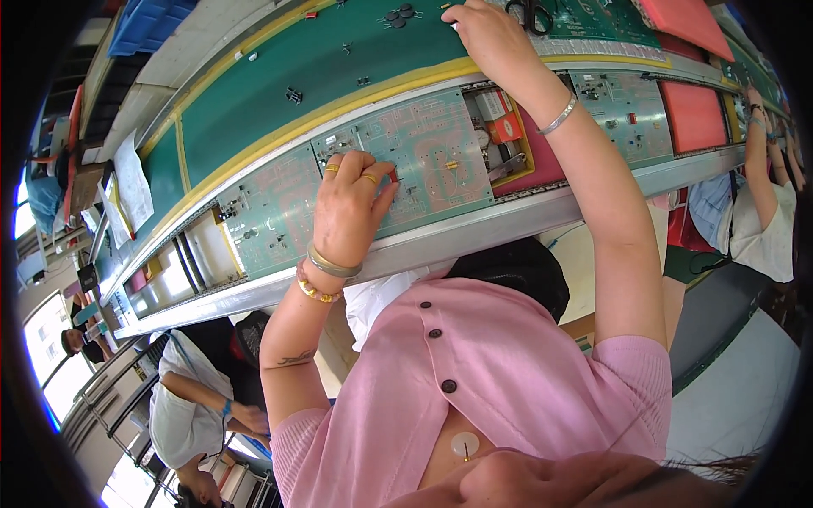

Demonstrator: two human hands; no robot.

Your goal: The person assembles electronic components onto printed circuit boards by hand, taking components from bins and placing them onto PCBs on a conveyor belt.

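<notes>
Figure: board assembly at a conveyor line, seen from the head camera. We judge the step in hand to be the seating of a small part on the circuit board, which lies in the metal track of the conveyor directly ahead of us.

The left hand rests on that board with the wrist bent back and the fingers curled down; thumb and forefinger pinch a small red component against the board's face, so this hand is closed on the part rather than slack. The left forearm rises steeply from the lower edge, bracelets at the wrist.

The right hand is stretched far forward, arm nearly straight, onto the green surface beyond the yellow stripe. Its fingers fold over something at its fingertips, but we cannot tell what, if anything, it grips. Loose dark parts and a pair of scissors lie near it.

The next move, as we read it, calls for pressing the red component squarely into its holes while the right hand brings back a further part.

Neighbouring boards wait to the left; a co-worker's arm reaches in at far right.
</notes>
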